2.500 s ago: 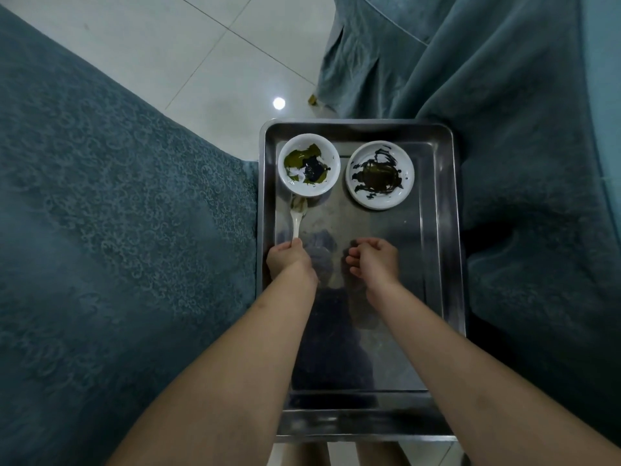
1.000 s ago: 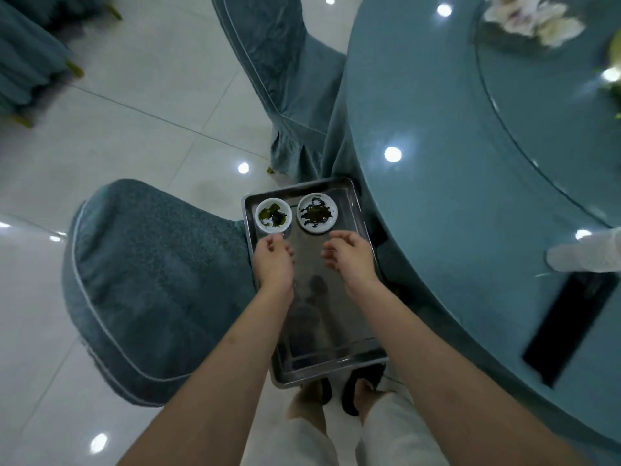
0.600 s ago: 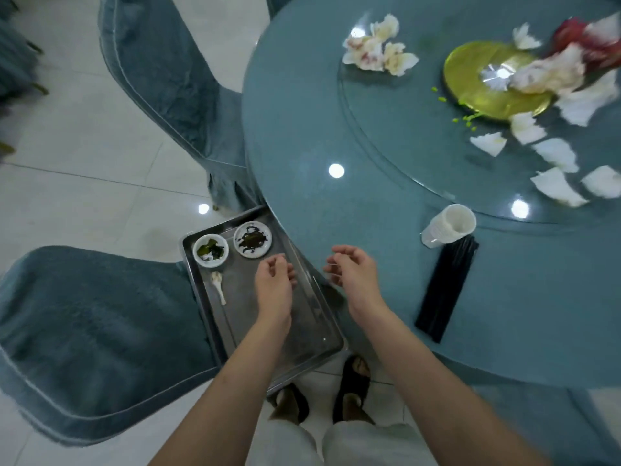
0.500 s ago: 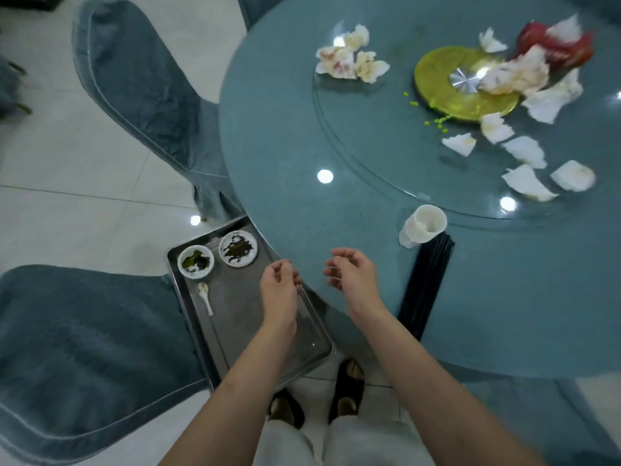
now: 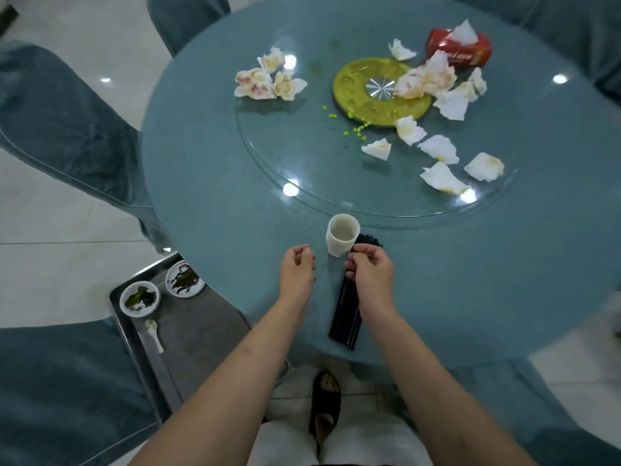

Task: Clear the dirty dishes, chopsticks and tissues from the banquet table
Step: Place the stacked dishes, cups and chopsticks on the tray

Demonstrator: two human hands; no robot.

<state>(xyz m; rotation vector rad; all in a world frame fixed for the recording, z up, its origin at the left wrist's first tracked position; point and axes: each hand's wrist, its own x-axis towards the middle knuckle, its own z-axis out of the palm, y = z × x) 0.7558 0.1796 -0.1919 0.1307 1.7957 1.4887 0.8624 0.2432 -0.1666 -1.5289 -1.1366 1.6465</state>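
- Both hands have left the tray (image 5: 188,334) and come over the worktop (image 5: 235,203).
- Right hand (image 5: 371,274), fingers loosely curled and empty, hovers over the chopsticks (image 5: 346,314) (long axis runs away from the person).
- Left hand (image 5: 297,272), also empty, is further from them.

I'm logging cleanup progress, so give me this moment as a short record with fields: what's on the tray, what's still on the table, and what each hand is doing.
tray: two dirty dishes, white spoon
table: white cup, black chopsticks, used tissues, red tissue pack
left hand: loosely curled, empty, over the table edge
right hand: over the chopsticks beside the cup; grip unclear
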